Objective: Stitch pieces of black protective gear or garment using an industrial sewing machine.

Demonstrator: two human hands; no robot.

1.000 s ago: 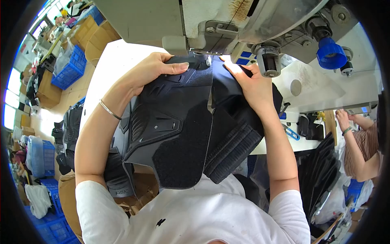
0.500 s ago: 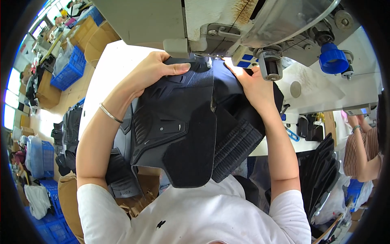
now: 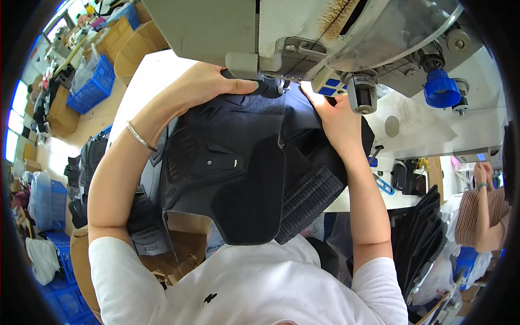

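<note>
A black moulded panel (image 3: 246, 179), with ribbed padding and a smooth lower flap, lies under the head of a sewing machine (image 3: 216, 32). Its seam edge runs up to the presser foot (image 3: 285, 85). My left hand (image 3: 214, 86) grips the panel's far left part, thumb on top and the other fingers mostly hidden. On the other side of the seam, my right hand (image 3: 341, 119) holds a black fabric part (image 3: 303, 114), its fingertips partly hidden by the machine. An elastic gathered black band (image 3: 311, 203) hangs below that hand.
The white machine table (image 3: 146, 86) extends left and right. More black pieces (image 3: 417, 238) are stacked at right, others (image 3: 146, 227) hang at left. A blue-handled tool (image 3: 384, 184) rests on the table. Blue crates (image 3: 92, 89) stand far left; another person's arm (image 3: 482, 211) shows far right.
The black panel has slid a little farther under the presser foot, away from me, with both hands moving along on it. The whole view has shifted slightly.
</note>
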